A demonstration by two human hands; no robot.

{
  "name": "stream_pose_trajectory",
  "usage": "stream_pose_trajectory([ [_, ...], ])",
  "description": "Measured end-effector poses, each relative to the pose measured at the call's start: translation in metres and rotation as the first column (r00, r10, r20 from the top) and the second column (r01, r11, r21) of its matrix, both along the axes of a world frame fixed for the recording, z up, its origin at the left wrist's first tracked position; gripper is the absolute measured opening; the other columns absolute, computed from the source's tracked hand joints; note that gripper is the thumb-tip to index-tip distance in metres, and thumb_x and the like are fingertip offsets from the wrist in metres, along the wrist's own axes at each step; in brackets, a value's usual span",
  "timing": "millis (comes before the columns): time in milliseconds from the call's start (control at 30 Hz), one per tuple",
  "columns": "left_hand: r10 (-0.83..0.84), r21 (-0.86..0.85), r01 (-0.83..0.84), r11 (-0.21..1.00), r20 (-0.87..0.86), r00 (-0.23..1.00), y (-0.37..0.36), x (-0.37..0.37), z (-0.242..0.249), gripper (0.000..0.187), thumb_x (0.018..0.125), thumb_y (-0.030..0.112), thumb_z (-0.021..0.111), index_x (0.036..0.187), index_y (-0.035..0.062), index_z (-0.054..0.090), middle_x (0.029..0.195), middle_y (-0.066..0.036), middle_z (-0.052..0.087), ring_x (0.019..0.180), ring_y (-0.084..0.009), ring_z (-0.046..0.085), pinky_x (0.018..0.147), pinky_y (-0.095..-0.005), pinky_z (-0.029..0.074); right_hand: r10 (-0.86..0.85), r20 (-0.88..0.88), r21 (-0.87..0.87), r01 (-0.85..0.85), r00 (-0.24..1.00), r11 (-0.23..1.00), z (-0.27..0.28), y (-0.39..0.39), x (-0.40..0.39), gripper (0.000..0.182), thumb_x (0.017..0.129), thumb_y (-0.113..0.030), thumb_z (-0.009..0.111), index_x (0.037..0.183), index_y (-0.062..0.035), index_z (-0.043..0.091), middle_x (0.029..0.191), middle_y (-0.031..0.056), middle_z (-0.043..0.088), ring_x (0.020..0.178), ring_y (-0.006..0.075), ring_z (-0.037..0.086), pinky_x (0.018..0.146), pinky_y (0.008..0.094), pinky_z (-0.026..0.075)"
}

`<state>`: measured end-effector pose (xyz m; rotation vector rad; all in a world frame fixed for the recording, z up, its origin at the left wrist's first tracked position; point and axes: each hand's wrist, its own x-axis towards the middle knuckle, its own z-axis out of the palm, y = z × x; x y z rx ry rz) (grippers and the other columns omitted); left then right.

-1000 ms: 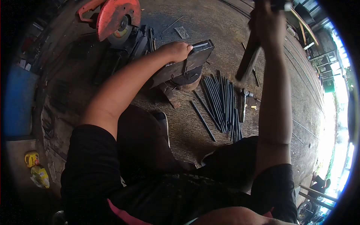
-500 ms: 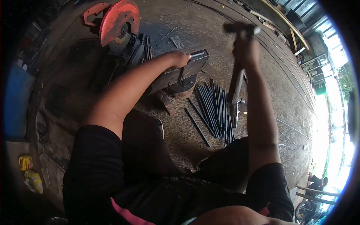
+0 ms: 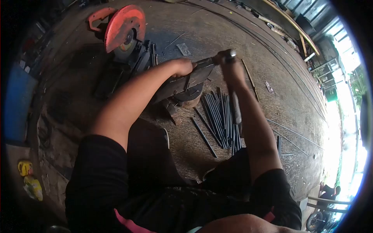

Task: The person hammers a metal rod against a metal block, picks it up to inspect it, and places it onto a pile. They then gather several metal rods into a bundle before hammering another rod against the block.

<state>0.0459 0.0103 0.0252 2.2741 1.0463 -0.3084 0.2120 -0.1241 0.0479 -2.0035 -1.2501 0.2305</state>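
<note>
Hammer (image 3: 230,54) lowered since earlier frame, right hand (image 3: 232,73) fingers wrapped round its handle; head now at the far end of the metal block (image 3: 198,77), contact unclear, suggesting a blow. Left hand (image 3: 182,67) fingers closed on rod (image 3: 203,62) along block's top.

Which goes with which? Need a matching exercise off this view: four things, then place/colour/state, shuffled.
Things:
1. Saw guard
2. Hammer
3. Dark rods
4. Wall panel

Place, colour or state:
A. Lying in a loose cluster on the floor
B. Blue, at the far left of the view
C. Red, rounded, above a disc
D. Gripped in the right hand

Pairs: 1-C, 2-D, 3-A, 4-B
</note>
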Motion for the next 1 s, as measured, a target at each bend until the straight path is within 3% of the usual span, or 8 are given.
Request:
stream_pose_trajectory([
  [33,0.008,-0.012,-0.008,1.0,-0.012,1.0,0.0,-0.002,-0.002,0.061,0.099,0.049,0.029,0.1,-0.0029,0.06,0.072,-0.015,0.06,0.058,-0.0267,0.056,0.055,-0.0411,0.048,-0.016,-0.119,0.016,0.018,0.993,1.0,0.02,-0.002,-0.002,0.041,0.092,-0.045,0.055,0.112,-0.01,0.061,0.074,0.0105,0.063,0.06,0.0175,0.062,0.052,0.0351,0.047],
  [67,0.018,-0.04,-0.018,0.999,0.01,1.0,0.002,-0.001,-0.003,0.06,0.099,0.05,0.029,0.103,-0.002,0.06,0.072,-0.014,0.06,0.057,-0.0259,0.056,0.055,-0.0406,0.048,-0.043,-0.286,0.129,0.083,0.957,0.988,0.046,-0.003,-0.009,0.026,0.091,-0.032,0.057,0.104,-0.0117,0.065,0.099,0.0107,0.07,0.091,0.0251,0.068,0.078,0.0364,0.051],
  [133,0.003,-0.047,-0.002,0.999,0.029,1.0,0.002,-0.001,0.002,0.06,0.099,0.051,0.029,0.107,-0.0003,0.059,0.07,-0.013,0.059,0.056,-0.0238,0.056,0.052,-0.0385,0.047,-0.002,-0.175,0.393,0.072,0.985,0.917,0.09,-0.005,-0.013,0.035,0.095,-0.039,0.054,0.095,-0.0041,0.06,0.06,0.002,0.055,0.049,0.0121,0.053,0.044,0.0288,0.042],
  [233,0.047,-0.072,-0.047,0.996,0.006,0.999,0.001,0.0,0.001,0.061,0.098,0.052,0.03,0.107,-0.0012,0.058,0.07,-0.014,0.058,0.056,-0.0242,0.056,0.052,-0.0388,0.047,0.067,-0.251,0.626,0.109,0.966,0.772,0.126,-0.006,-0.011,0.034,0.093,-0.038,0.058,0.085,-0.0053,0.058,0.058,0.0027,0.055,0.049,0.0116,0.055,0.043,0.0269,0.042],
  [367,0.079,-0.045,-0.078,0.996,0.019,0.997,-0.008,0.002,0.006,0.061,0.099,0.051,0.03,0.103,-0.0022,0.06,0.071,-0.015,0.059,0.059,-0.0254,0.059,0.052,-0.04,0.048,0.052,-0.099,0.496,0.004,0.994,0.868,0.04,0.024,0.018,0.033,0.089,-0.037,0.059,0.103,-0.0074,0.065,0.086,0.0132,0.068,0.067,0.0205,0.066,0.059,0.0328,0.05],
  [467,0.019,0.004,-0.019,1.0,-0.037,0.999,-0.013,0.003,0.02,0.061,0.1,0.047,0.031,0.101,-0.0051,0.062,0.078,-0.021,0.062,0.069,-0.0323,0.064,0.062,-0.0441,0.051,0.056,-0.007,-0.061,-0.056,0.998,0.997,0.006,0.007,0.008,0.037,0.087,-0.04,0.06,0.111,-0.0126,0.064,0.093,0.0134,0.067,0.073,0.022,0.067,0.065,0.0328,0.051],
  [567,-0.1,0.232,0.078,0.969,0.085,0.991,-0.003,0.002,-0.019,0.059,0.1,0.043,0.031,0.101,-0.0071,0.063,0.09,-0.026,0.064,0.085,-0.04,0.064,0.077,-0.0481,0.05,-0.059,-0.263,-0.235,-0.004,0.963,0.972,0.02,-0.011,0.009,0.041,0.085,-0.044,0.06,0.11,-0.0111,0.063,0.092,0.0145,0.067,0.072,0.0236,0.067,0.063,0.0336,0.052],
  [1000,-0.173,0.448,0.098,0.889,0.129,0.976,-0.016,-0.007,-0.014,0.039,0.099,0.034,0.037,0.101,0.0023,0.059,0.096,-0.023,0.064,0.093,-0.0417,0.061,0.083,-0.0508,0.047,0.165,-0.389,0.626,0.129,0.906,0.769,0.105,-0.011,0.004,0.035,0.092,-0.039,0.059,0.084,-0.0053,0.058,0.058,0.0011,0.053,0.048,0.011,0.053,0.043,0.0285,0.042],
])
